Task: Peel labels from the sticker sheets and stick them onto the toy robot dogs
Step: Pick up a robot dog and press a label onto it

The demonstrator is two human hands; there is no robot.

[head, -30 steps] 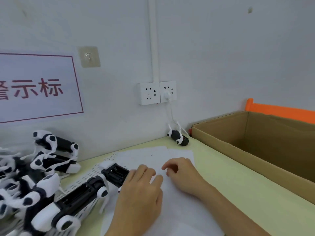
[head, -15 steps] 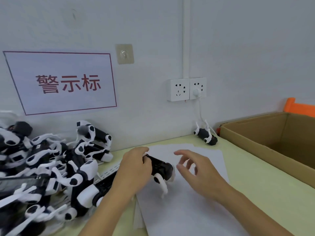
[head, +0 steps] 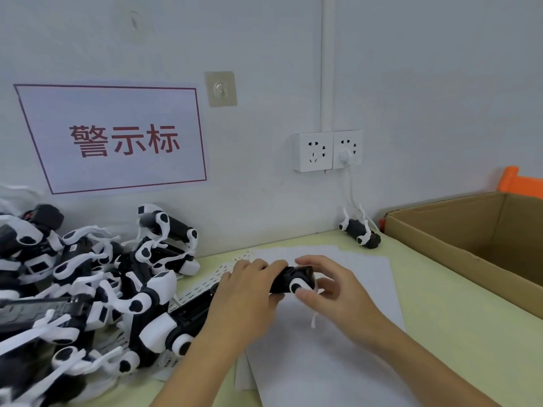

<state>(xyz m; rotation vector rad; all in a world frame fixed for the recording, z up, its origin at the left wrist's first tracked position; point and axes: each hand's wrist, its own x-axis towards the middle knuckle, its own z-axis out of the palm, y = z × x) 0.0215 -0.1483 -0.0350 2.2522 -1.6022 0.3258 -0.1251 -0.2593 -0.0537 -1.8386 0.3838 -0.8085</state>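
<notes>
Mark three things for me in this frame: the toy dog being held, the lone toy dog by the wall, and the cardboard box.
held toy dog [head: 293, 279], head view, on its black body between the hands.
lone toy dog [head: 360, 233], head view, on its black body.
cardboard box [head: 440, 245], head view, on its near outer wall.

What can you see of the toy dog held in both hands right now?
The held toy dog is a black, boxy plastic-looking body with a round white leg joint facing the camera and a thin white leg hanging below. It lies roughly level just above the white paper sheets. The left hand grips its left part; the right hand holds its right end.
</notes>
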